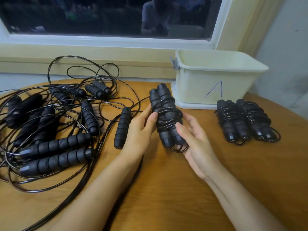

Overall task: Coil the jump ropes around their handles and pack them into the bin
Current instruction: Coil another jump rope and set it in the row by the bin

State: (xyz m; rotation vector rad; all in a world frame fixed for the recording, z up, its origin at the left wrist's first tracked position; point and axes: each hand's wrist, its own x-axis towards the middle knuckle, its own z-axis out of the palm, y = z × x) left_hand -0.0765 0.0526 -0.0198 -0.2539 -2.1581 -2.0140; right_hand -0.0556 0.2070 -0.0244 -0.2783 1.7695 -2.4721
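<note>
— What's nearest?

— Bare forearms over the wooden table [158,189], cut off by the lower edge. Just beyond them, mid-frame, the left hand [141,129] grips a coiled bundle [166,114], two black handles side by side with rope wound around them. Its thumb lies on the front and its fingers are hidden behind.

— And the other hand?

— The right hand [196,140] cups the bundle's lower end with its thumb on the coils. Most of its fingers are out of sight behind it.

— Any writing?

— Only a hand-drawn blue letter A [215,90] on the cream bin [213,75], upper right. I can't see into the bin from here.

— The rest of the ropes?

— The loose ropes [50,130] are tangled at the left, blurred in places and running off the edge. Two wound bundles [243,120] lie on the table at the right, just in front of the bin.

— Farthest?

— A dark window [108,14] with only murky reflections.
</note>
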